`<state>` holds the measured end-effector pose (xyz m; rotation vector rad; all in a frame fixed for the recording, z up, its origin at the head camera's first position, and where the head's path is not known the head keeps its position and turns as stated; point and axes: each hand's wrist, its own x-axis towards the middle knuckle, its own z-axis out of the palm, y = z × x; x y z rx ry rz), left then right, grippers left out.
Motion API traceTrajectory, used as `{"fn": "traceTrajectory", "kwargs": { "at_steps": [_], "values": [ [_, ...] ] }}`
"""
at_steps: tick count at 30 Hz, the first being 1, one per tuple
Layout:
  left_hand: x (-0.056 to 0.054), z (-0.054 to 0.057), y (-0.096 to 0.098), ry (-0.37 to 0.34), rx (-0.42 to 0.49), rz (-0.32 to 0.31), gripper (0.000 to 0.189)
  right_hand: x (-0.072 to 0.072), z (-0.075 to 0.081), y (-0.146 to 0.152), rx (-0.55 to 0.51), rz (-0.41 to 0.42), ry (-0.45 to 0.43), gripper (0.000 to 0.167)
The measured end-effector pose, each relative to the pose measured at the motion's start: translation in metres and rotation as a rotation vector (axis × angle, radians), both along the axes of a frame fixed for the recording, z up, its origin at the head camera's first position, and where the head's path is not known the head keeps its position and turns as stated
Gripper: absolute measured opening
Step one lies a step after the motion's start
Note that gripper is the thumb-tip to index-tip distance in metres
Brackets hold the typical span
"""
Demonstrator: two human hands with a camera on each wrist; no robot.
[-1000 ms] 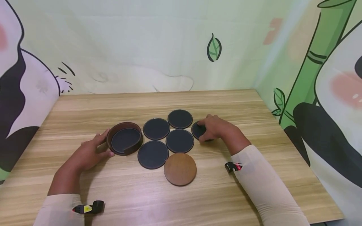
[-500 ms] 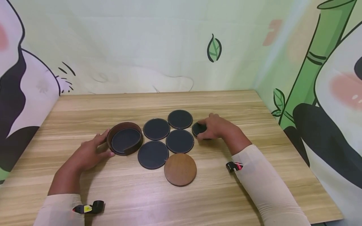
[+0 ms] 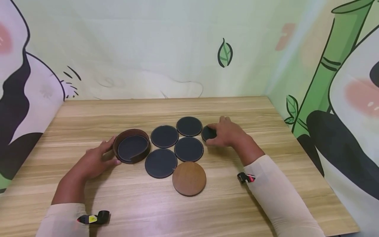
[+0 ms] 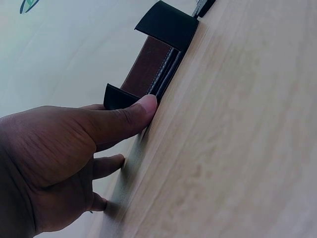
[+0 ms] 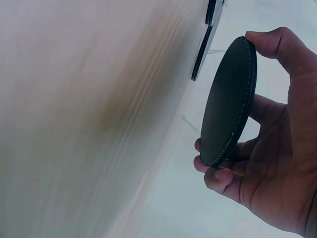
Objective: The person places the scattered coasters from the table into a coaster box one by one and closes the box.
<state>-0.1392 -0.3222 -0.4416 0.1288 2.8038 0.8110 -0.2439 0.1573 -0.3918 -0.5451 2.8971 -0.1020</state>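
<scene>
My right hand holds a round black coaster by its edge, thumb on one side and fingers on the other. In the right wrist view it is raised off the table, stitching along its rim. My left hand grips the left side of a round coaster holder, brown inside and dark outside, with a gap in its front wall. The thumb lies against the holder's low edge. A black coaster lies inside the holder.
Several black coasters lie flat between the hands, close together. Nearest the front is a brown coaster. Behind the wooden table hangs a backdrop with printed pandas and bamboo.
My right hand has lifted the black coaster off the table and tilted it, shifting slightly right. The left hand stays at the holder. The head view has tipped up slightly.
</scene>
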Motion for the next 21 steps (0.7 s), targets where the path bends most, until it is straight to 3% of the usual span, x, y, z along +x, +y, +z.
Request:
{"fn": "traceTrajectory", "kwargs": {
  "at_steps": [8, 21],
  "values": [
    [0.0, 0.0, 0.001, -0.001, -0.012, 0.005, 0.107, 0.005, -0.003, -0.011, -0.011, 0.003, 0.103, 0.086],
    [-0.001, -0.001, 0.0, 0.002, -0.015, -0.003, 0.107, 0.016, 0.005, -0.03, 0.012, -0.013, 0.157, 0.087]
  ]
}}
